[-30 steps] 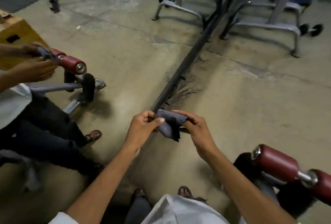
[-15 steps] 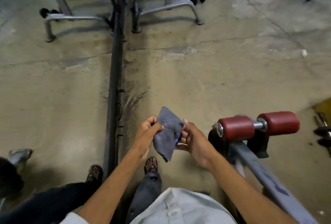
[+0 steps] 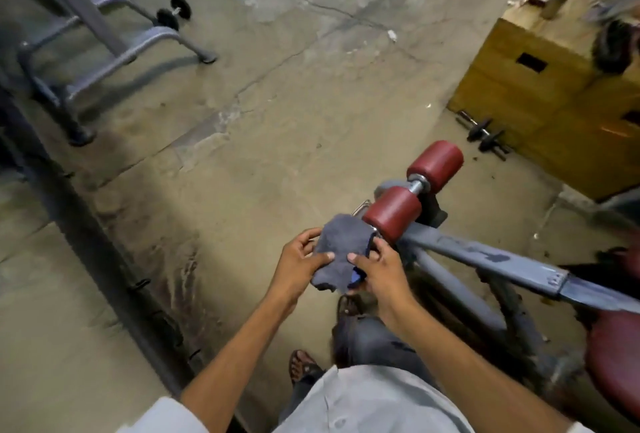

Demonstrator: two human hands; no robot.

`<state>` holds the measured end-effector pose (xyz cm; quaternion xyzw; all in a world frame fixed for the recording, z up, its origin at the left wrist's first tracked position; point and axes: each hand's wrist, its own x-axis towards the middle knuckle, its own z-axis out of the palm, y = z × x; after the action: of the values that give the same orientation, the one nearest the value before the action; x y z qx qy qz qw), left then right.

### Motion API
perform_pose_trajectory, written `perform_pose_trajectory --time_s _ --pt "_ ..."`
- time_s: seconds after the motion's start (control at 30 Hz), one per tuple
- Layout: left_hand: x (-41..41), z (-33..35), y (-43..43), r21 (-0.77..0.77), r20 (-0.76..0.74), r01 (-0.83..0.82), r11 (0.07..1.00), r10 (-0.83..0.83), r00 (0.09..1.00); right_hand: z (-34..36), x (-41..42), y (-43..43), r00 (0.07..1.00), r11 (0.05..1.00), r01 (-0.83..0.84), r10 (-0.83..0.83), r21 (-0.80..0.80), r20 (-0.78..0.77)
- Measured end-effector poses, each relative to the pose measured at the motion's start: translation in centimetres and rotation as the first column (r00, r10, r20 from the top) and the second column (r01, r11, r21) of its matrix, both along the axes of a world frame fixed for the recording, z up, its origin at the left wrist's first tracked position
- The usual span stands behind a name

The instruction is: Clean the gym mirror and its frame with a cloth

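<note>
Over the cracked concrete floor, the dark metal mirror frame has slid away left, untouched. The left hand and right hand both pinch the crumpled grey cloth, apparently refolding it, just beside the red padded roller.

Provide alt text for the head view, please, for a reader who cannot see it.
A person's left hand and right hand hold a crumpled grey cloth over a concrete gym floor. Dark red padded bench rollers sit just beyond.
</note>
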<state>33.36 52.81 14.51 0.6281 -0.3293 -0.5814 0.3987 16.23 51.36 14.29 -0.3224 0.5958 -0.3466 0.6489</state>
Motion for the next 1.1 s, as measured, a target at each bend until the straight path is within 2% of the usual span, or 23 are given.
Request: perform_pose_trajectory --time_s 0.13,0.27,0.37,0.47,0.6,0.73,0.8,0.93,1.1 --pt "-1.9 -0.4 -4.9 -0.023 0.018 0.238 0.971 -0.238 0.971 -1.2 -2.1 -2.1 0.981 0.982 0.187 -0.188 -0.016 -0.054" --pt "-3.9 -1.2 -10.1 -0.031 0.133 0.482 0.876 -0.474 0.87 -2.3 -4.1 -4.3 0.946 0.947 0.322 -0.321 -0.008 0.045" --pt "-4.8 -1.2 -13.3 0.023 0.191 0.578 0.815 -0.571 0.798 -2.9 -4.5 -6.3 0.936 0.935 0.351 -0.348 -0.052 0.054" --pt "-5.6 -1.4 -16.7 0.046 0.224 0.65 0.759 -0.642 0.733 -3.6 -4.6 -8.7 0.931 0.926 0.363 -0.366 -0.107 -0.01" --pt "-7.5 -2.5 -21.9 0.084 0.291 0.763 0.641 -0.748 0.597 -5.4 -5.3 -12.0 0.886 0.889 0.442 -0.453 -0.12 -0.093" --pt "-10.1 -4.2 -26.1 0.139 0.325 0.861 0.489 -0.844 0.427 -7.8 -6.4 -14.6 0.825 0.841 0.538 -0.54 -0.066 -0.166" --pt "-10.9 -5.7 -28.1 0.173 0.37 0.904 0.391 -0.876 0.309 -9.2 -6.6 -15.8 0.803 0.825 0.563 -0.559 -0.044 -0.209" --pt "-12.3 -8.6 -32.1 0.226 0.46 0.967 0.121 -0.888 0.003 -11.4 -6.1 -18.1 0.741 0.765 0.643 -0.61 0.035 -0.281" --pt "-14.9 -13.1 -38.5 0.222 0.462 0.945 -0.24 -0.828 -0.319 -14.3 -4.5 -22.0 0.628 0.652 0.752 -0.662 0.099 -0.409"
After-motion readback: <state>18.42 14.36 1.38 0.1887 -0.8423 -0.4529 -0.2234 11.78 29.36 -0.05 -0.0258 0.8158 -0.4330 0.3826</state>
